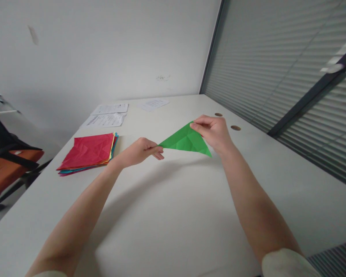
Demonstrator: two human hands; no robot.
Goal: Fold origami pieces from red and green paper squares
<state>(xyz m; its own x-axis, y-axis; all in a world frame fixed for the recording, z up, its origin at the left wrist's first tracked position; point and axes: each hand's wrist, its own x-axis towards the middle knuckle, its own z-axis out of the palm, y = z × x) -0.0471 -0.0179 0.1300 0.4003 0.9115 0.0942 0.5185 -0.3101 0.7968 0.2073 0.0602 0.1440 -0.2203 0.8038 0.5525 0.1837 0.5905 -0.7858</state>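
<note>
A green sheet of paper (186, 139), folded to a triangle and marked with creases, is held up above the white table (167, 215). My left hand (144, 150) pinches its pointed left corner between thumb and fingers. At the upper edge, toward the right, my right hand (212, 130) grips the paper with thumb and fingertips. The lower right corner of the triangle hangs free beside my right wrist. To the left of my left hand lies a stack of coloured paper (89, 151), with a creased red sheet on top and yellow and blue edges showing beneath.
Printed sheets (106, 118) lie at the table's far left, and another printed page (154, 104) rests near the wall. Two round holes, one a cable hole (235, 127), pierce the right side. Window blinds (276, 69) border the right; an orange chair (14, 169) stands left.
</note>
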